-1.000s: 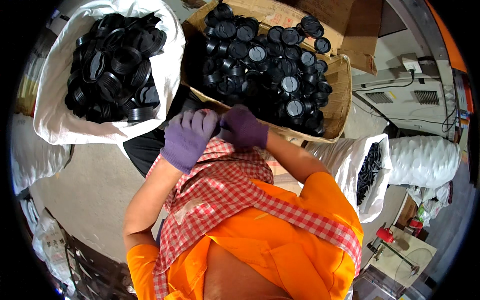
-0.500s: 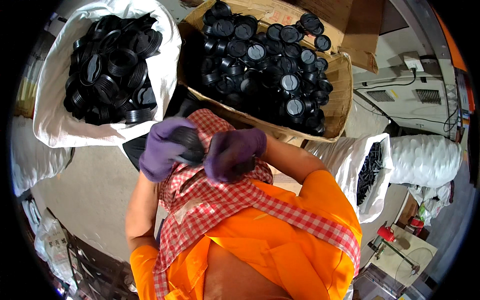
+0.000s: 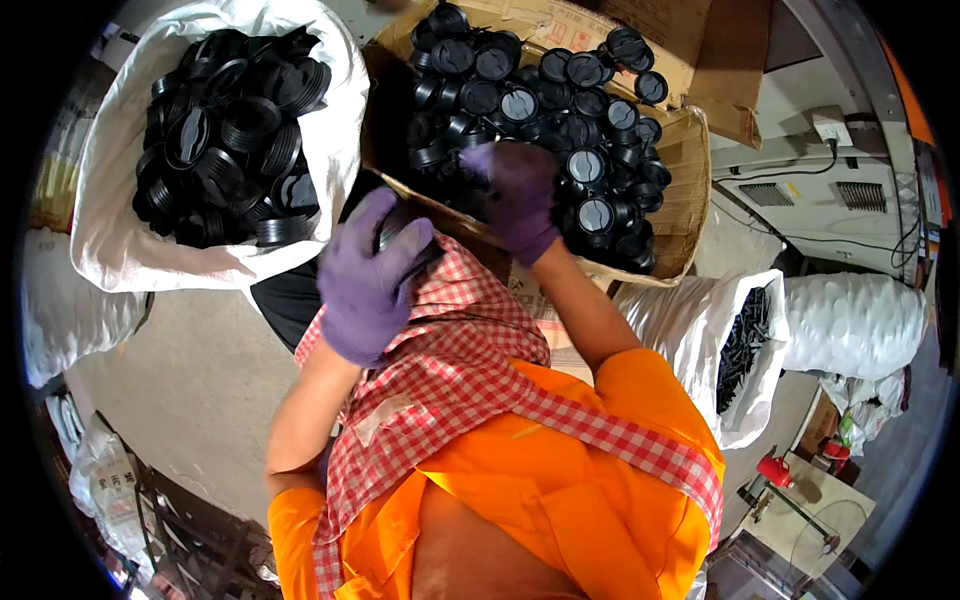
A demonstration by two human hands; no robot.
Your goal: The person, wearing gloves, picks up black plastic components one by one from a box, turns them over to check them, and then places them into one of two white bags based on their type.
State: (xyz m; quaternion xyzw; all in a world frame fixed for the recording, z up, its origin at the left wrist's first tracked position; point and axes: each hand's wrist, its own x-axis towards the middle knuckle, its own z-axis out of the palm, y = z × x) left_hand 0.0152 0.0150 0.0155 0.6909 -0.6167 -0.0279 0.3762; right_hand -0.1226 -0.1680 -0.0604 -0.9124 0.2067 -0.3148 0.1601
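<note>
Both my hands wear purple gloves. My left hand point(image 3: 368, 280) is above my lap, its fingers curled around a dark, round plastic cap point(image 3: 395, 228) that is partly hidden by them. My right hand point(image 3: 520, 197) is over the near side of a cardboard box point(image 3: 690, 190) filled with black round plastic caps point(image 3: 545, 95); its fingers are blurred, so I cannot tell whether they grip one. At the left, a white woven sack point(image 3: 100, 215) holds many black ribbed caps point(image 3: 250, 125), and my left hand is just right of its near rim.
A second white sack point(image 3: 690, 345) with small black parts point(image 3: 743, 345) stands at the right, beside a full white bag point(image 3: 850, 310). A grey metal cabinet point(image 3: 810, 200) with vents and a cable is behind them. A small table point(image 3: 815, 500) is at lower right.
My hands were together over my lap with black parts between them. Now the right has moved up and forward to the box, while the left has shifted slightly up and right, still holding a cap.
</note>
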